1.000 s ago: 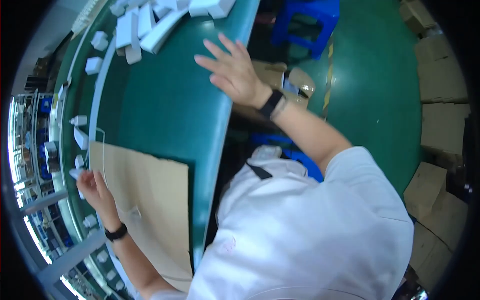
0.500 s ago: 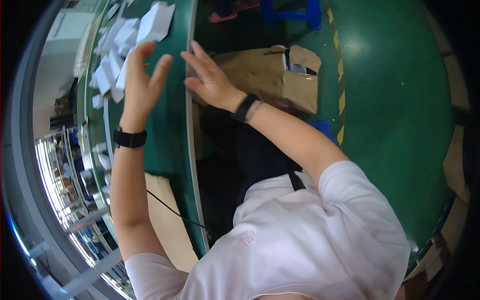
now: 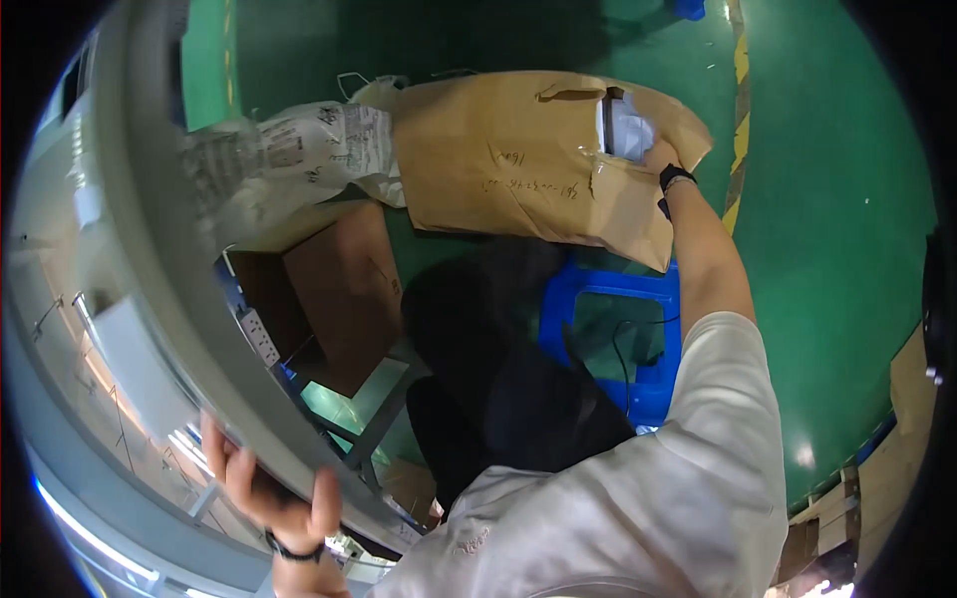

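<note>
My right hand [image 3: 662, 156] reaches into the torn opening of a large brown cardboard box [image 3: 498, 149]. White folded pieces [image 3: 630, 132] show in that opening, right beside the hand. Its fingers are hidden by the box and the pieces, so a grip cannot be made out. At the lower left, my left hand [image 3: 274, 498] is at the edge of the workbench [image 3: 289, 424]. Its thumb and fingers are spread apart, and nothing shows between them. Whether it rests on the edge I cannot tell.
A blue plastic stool [image 3: 558, 319] stands below the box, by my legs. White plastic sacking [image 3: 329, 145] lies at the box's left end. Under the bench sits an open carton [image 3: 344, 289] near a white power strip [image 3: 259, 337]. Yellow-black tape [image 3: 740, 120] marks the green floor.
My view has swung from the benchtop toward the floor and box. My right hand has gone from above the bench edge into the box opening. My left hand is now lower, at the bench edge.
</note>
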{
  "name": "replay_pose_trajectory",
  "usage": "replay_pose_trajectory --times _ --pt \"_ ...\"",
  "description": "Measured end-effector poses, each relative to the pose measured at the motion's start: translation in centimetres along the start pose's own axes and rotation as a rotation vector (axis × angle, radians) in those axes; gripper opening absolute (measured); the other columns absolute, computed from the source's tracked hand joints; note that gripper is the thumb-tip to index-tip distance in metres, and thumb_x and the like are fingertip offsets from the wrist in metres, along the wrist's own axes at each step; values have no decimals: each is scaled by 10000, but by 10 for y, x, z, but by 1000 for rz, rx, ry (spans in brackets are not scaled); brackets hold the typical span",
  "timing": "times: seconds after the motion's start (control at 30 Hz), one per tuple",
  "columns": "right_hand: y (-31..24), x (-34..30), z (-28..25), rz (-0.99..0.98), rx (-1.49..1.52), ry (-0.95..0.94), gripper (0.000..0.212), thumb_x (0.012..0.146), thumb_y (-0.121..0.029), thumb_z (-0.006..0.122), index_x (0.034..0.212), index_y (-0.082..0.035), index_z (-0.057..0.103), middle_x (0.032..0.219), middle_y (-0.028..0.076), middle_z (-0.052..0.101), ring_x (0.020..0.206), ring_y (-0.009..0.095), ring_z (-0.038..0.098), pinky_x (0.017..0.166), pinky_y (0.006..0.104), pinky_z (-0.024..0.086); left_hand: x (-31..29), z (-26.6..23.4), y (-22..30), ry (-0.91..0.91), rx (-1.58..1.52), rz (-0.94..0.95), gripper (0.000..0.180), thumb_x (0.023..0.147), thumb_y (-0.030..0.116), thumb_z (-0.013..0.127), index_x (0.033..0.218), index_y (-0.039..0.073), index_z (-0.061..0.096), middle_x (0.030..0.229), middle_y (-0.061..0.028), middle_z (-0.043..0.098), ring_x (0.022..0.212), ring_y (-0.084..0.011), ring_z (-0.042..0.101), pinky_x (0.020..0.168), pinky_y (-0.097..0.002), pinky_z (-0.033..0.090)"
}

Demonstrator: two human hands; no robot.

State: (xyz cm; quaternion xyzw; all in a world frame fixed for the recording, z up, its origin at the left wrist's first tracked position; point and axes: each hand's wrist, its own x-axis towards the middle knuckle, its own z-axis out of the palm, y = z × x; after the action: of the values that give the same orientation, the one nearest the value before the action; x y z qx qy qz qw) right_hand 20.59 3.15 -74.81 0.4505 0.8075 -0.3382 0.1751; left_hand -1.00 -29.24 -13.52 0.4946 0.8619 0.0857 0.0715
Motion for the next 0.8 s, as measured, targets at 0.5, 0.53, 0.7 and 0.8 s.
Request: replay_pose_trajectory --times 0.5,0.53,0.7,0.8 --pt "11 59 35 307 1361 -366 839 612 -108 783 1329 -74 349 1239 70 506 1132 221 486 967 348 385 -136 -92 -130 -455 893 534 347 839 440 503 1075 189 550 1112 -239 501 891 -418 540 653 -563 444" --pt "6 60 34 308 1363 -379 839 612 -108 783 1329 -74 349 1239 70 506 1132 221 486 967 348 385 -161 -110 -123 -549 930 443 368 834 433 521 1078 161 559 1097 -228 523 885 -411 552 664 -559 454" --pt "36 40 41 383 985 -190 706 606 -208 794 1218 -47 481 1121 82 570 1019 226 544 900 333 425 -217 -138 -65 -853 1006 88 453 816 404 593 1093 45 595 1035 -185 609 863 -383 598 710 -546 493" --pt "-40 -10 -7 372 932 71 800 577 -252 822 1226 11 436 1197 125 497 1057 258 497 934 324 387 -62 -36 1 34 484 -278 737 726 364 649 1312 113 278 1372 -220 241 1246 -362 285 1005 -508 212"
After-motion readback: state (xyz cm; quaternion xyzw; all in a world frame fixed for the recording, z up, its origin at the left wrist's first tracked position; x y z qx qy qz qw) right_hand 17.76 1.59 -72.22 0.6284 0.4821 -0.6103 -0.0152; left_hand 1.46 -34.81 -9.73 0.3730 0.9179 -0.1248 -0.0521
